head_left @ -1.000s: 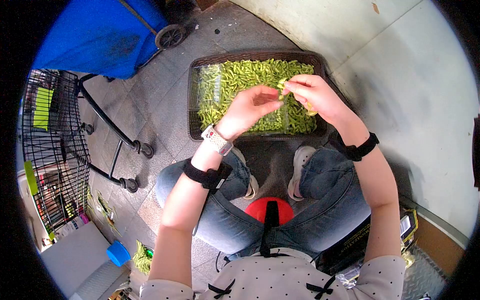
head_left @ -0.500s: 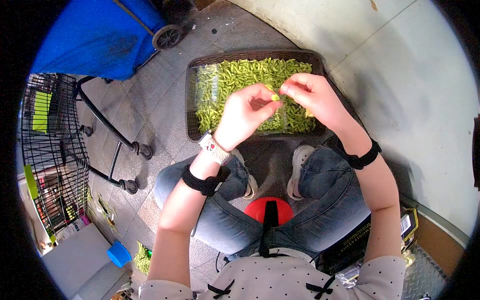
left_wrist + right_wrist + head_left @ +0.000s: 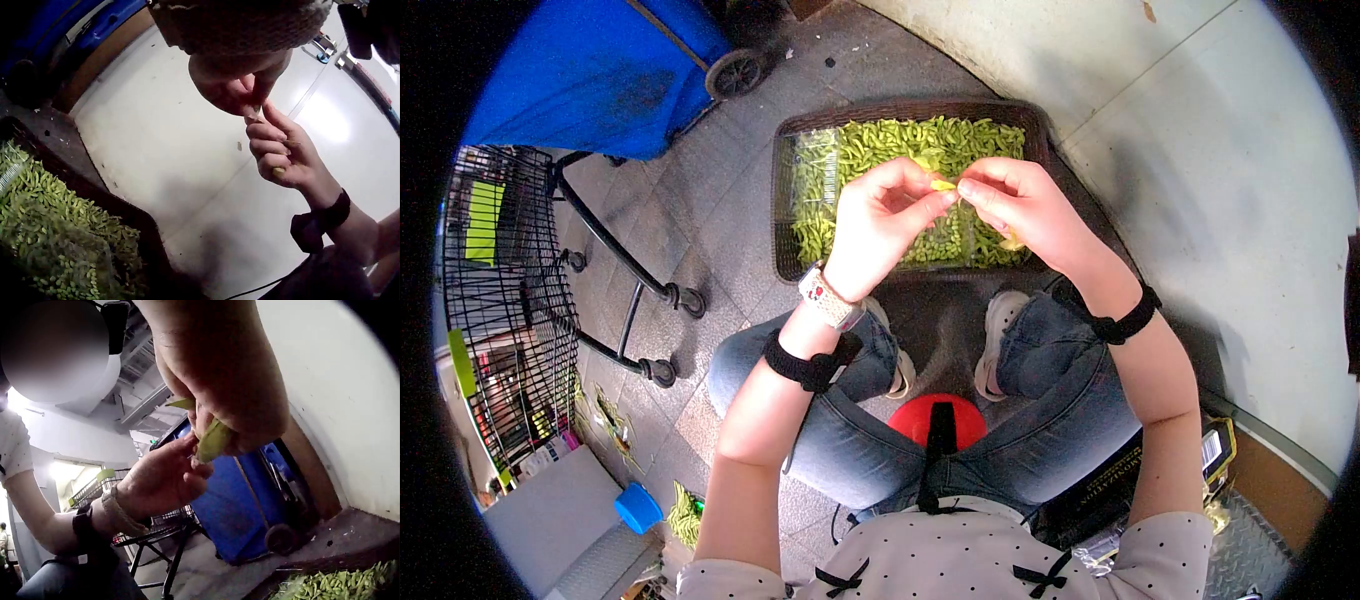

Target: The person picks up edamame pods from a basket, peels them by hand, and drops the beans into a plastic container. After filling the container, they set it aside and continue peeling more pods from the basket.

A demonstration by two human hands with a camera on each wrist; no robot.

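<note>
Over a dark woven basket (image 3: 788,245) full of green soybean pods (image 3: 880,145), my two hands meet at the fingertips. Between thumb and forefinger, my left hand (image 3: 875,225) pinches a small yellow-green soybean pod (image 3: 941,185). My right hand (image 3: 1035,215) has thumb and forefinger at the pod's other end. Its remaining fingers curl round pale-green pod shells (image 3: 214,440), which stick out of the palm in the right wrist view. Shelled beans (image 3: 945,243) lie in a clear plastic container at the basket's near side, partly hidden below the hands.
A second clear plastic box (image 3: 815,165) lies in the basket's left end. Left stands a black wire shopping cart (image 3: 510,290), beyond it a blue wheeled bin (image 3: 600,80). A white wall (image 3: 1250,200) borders the right side. A blue bowl (image 3: 637,508) sits at lower left.
My hands parted slightly, a bright green bean showing at the left fingertips half a second ago, then came together again at a pod. The basket stays put.
</note>
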